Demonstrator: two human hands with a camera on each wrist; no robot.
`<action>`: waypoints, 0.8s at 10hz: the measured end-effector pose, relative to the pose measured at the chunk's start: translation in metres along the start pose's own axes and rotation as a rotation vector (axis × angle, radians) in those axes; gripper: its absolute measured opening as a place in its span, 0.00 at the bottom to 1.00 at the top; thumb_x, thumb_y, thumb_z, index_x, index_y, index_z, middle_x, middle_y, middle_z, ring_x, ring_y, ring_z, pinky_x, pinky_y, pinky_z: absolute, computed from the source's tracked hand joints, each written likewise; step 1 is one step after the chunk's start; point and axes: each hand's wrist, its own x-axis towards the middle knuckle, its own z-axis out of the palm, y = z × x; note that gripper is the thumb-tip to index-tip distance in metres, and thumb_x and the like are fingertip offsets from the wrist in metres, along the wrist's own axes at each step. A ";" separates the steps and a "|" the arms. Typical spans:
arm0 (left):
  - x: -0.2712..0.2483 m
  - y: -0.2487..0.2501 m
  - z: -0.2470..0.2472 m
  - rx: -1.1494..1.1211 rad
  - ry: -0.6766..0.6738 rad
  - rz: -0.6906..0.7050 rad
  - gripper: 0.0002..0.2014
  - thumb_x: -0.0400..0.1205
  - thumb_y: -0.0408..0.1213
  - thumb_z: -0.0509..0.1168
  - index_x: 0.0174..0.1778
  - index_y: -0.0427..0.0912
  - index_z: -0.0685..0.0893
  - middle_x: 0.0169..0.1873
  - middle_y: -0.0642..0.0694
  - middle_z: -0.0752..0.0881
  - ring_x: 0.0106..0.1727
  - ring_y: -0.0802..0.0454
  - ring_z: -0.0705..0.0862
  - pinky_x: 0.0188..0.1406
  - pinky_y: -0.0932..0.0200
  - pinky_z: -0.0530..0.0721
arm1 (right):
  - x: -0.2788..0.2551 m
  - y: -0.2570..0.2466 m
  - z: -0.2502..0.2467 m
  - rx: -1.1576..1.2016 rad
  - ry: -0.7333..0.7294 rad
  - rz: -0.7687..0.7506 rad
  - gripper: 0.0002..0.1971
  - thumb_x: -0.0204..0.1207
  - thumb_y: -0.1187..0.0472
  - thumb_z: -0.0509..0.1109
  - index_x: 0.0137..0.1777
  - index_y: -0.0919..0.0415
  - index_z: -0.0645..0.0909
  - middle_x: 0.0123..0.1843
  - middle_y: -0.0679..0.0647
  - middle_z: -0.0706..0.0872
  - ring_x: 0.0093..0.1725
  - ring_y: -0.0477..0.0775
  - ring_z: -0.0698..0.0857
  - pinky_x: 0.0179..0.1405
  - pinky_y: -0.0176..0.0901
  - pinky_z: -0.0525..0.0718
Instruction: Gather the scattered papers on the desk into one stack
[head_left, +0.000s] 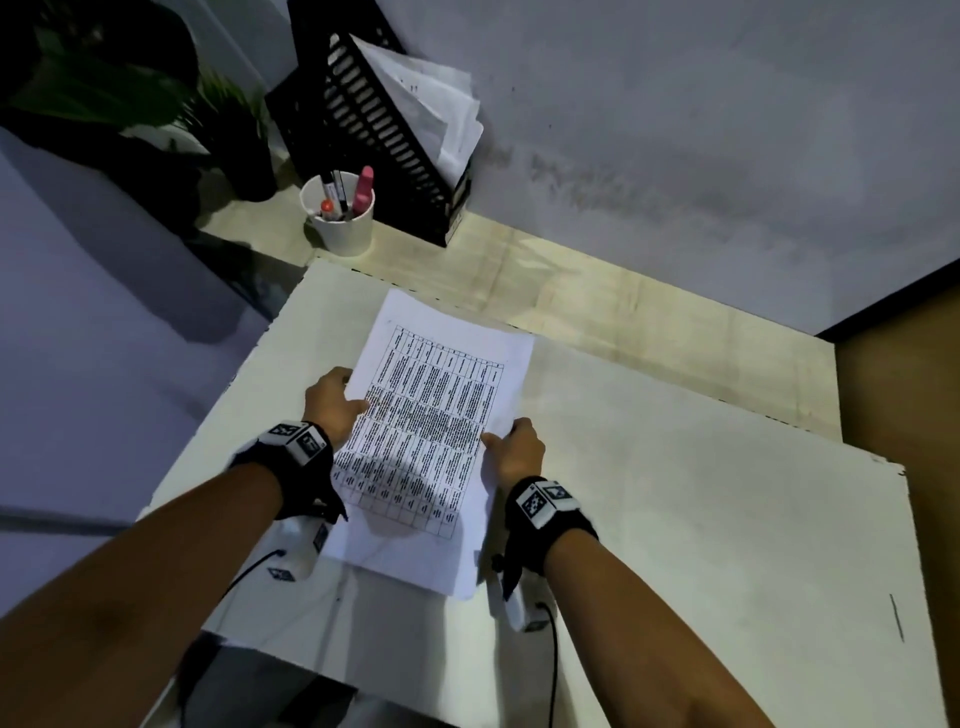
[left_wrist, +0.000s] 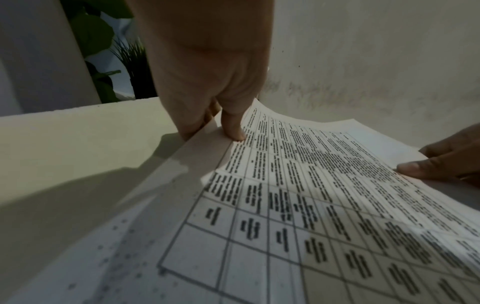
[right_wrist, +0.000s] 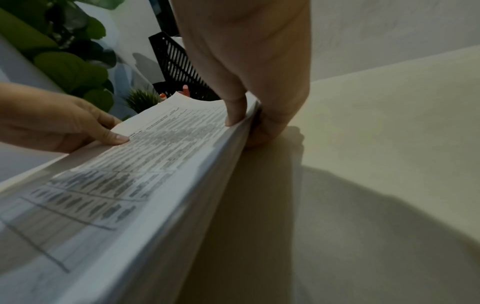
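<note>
The stack of papers (head_left: 431, 431) runs lengthwise away from the person, raised off the desk (head_left: 701, 499) (near end lowest), with the left hand (head_left: 332, 402) and right hand (head_left: 519, 449) pinching its 2 long edges.

head view high, looking down at desk (head_left: 675, 519), wrist views close along papers (left_wrist: 311, 185), all sharing them

One stack of white printed papers (head_left: 431, 431) lies on the pale counter (head_left: 701, 493) — how many sheets it holds cannot be told. Two hands: the left hand (head_left: 332, 405) and the right hand (head_left: 519, 452). One white cup (head_left: 345, 228) of about four pens, one black slatted file holder (head_left: 384, 130), two green plants (head_left: 104, 88) — leafy and spiky.
</note>
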 end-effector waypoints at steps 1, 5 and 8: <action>0.003 0.001 -0.002 0.098 0.008 0.011 0.21 0.74 0.28 0.70 0.63 0.28 0.78 0.60 0.30 0.83 0.61 0.35 0.82 0.59 0.52 0.76 | -0.001 -0.001 0.001 -0.017 -0.001 -0.021 0.18 0.80 0.63 0.65 0.66 0.72 0.70 0.65 0.66 0.79 0.64 0.66 0.80 0.51 0.42 0.76; 0.003 0.000 0.009 0.381 -0.053 -0.076 0.22 0.79 0.39 0.66 0.57 0.21 0.77 0.60 0.23 0.77 0.62 0.29 0.76 0.59 0.44 0.73 | -0.011 -0.012 0.005 -0.212 -0.043 -0.072 0.21 0.80 0.69 0.57 0.72 0.73 0.62 0.74 0.68 0.63 0.72 0.67 0.65 0.67 0.51 0.69; -0.009 0.047 -0.027 0.318 -0.079 0.014 0.32 0.80 0.46 0.64 0.73 0.30 0.64 0.70 0.26 0.68 0.70 0.29 0.70 0.67 0.44 0.71 | -0.017 -0.008 -0.026 -0.141 -0.064 -0.143 0.31 0.79 0.59 0.64 0.76 0.71 0.58 0.76 0.69 0.63 0.74 0.69 0.66 0.69 0.53 0.70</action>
